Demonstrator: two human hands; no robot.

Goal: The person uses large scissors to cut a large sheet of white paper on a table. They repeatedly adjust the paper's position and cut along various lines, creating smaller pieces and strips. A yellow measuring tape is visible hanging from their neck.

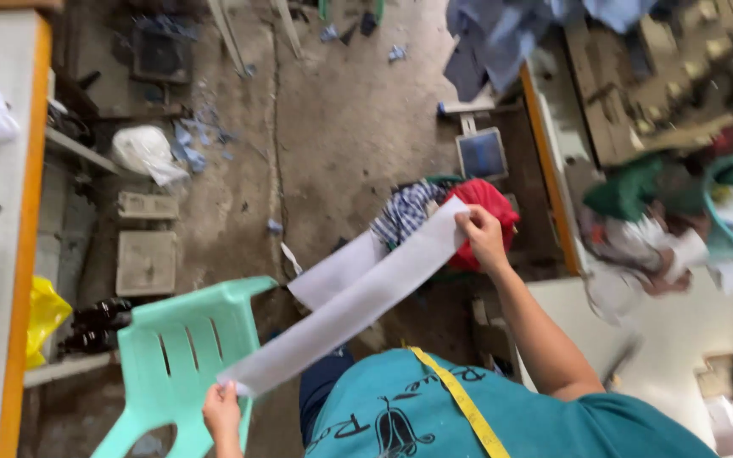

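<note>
- The floor (341, 127) is bare grey concrete, cracked and strewn with blue cloth scraps (201, 140).
- A mint green plastic chair (176, 356) stands at lower left.
- A table (6, 254) with an orange edge runs down the left side.
- A second table (553, 161), also orange-edged, stands at right, heaped with cloth.
- A pile of red and striped fabric (443, 212) lies on the floor.
- A yellow bag (44, 314) sits under the left table.
- Light is even and daylit.

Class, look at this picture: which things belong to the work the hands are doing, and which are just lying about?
In the work:
white strip, stretched between both hands
left hand, pinching its lower end
right hand, pinching its upper end

Lying about:
green chair
red bundle
striped cloth
yellow bag
blue scraps on the floor
</note>
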